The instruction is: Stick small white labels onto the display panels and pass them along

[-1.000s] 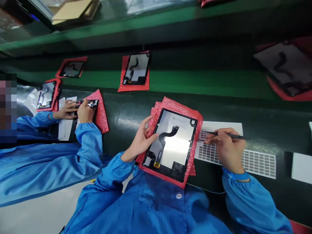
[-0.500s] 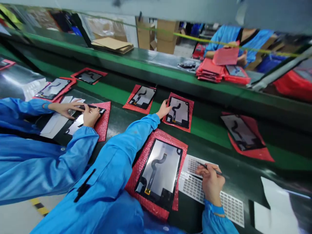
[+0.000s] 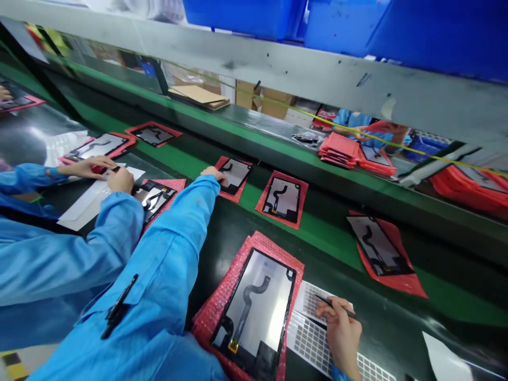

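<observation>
My left hand (image 3: 213,172) reaches across to the green belt, its fingers closed at the left edge of a tablet screen (image 3: 237,173) lying on a red bubble-wrap bag (image 3: 231,196). The fingertips are partly hidden. My right hand (image 3: 342,328) pinches dark tweezers (image 3: 335,307) above label sheets (image 3: 311,344) with rows of small grey rectangles. Directly in front of me lies a larger-looking tablet screen (image 3: 264,312), face down, with a dark curved flex cable (image 3: 248,304) and gold connector, on stacked red bubble-wrap (image 3: 210,307).
More screens on red bags lie along the belt, one (image 3: 282,197) at centre and one (image 3: 379,246) at right. A co-worker's hands (image 3: 119,180) work close on the left. A metal shelf beam (image 3: 278,66) with blue bins (image 3: 341,26) hangs overhead. White paper (image 3: 446,357) lies right.
My left hand has left the centre screen and moved left to the neighbouring one. My right hand still holds the tweezers over the labels. The view has tilted up, showing the blue bins.
</observation>
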`<action>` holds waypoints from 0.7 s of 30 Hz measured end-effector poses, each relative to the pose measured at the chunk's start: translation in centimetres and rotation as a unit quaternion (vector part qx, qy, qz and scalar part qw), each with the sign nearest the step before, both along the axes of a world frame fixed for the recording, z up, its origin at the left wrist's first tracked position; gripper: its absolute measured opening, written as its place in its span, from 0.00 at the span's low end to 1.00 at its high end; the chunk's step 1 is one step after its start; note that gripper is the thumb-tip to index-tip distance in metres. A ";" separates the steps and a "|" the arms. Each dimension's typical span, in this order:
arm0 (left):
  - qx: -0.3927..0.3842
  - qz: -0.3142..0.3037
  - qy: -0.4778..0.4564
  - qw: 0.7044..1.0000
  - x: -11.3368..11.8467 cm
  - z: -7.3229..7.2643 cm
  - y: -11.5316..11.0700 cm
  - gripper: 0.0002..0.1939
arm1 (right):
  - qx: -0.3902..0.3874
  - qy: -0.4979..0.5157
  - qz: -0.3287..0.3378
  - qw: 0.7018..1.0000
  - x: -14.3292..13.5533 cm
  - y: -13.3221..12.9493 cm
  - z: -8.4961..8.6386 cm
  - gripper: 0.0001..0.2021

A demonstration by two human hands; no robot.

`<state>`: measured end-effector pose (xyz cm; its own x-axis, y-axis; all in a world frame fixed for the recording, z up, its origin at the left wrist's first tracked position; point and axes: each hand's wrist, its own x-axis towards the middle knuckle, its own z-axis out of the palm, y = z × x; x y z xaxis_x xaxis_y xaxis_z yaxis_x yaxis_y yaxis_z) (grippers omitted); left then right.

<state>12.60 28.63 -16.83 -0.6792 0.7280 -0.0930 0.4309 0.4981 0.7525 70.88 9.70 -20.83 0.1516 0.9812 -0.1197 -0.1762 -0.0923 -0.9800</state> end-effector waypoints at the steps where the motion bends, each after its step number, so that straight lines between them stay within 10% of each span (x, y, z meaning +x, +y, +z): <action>1: -0.014 0.004 -0.019 1.000 -0.6 0.1 0.0 0.21 | 0.000 0.003 0.001 1.000 0.0 0.0 0.0 0.16; 10: 0.043 0.030 -0.175 0.983 0.2 1.8 -0.1 0.21 | 0.010 0.008 0.004 1.000 -0.3 0.0 0.7 0.19; 21: 0.189 -0.055 -0.286 0.938 4.9 6.8 -6.5 0.20 | 0.029 0.021 0.003 0.999 -1.1 -0.6 1.6 0.21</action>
<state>17.51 22.10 -10.06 -0.5149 0.8457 -0.1400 -0.0646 0.1246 0.9901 69.78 9.11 -19.28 0.1422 0.9874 -0.0691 -0.2175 -0.0370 -0.9754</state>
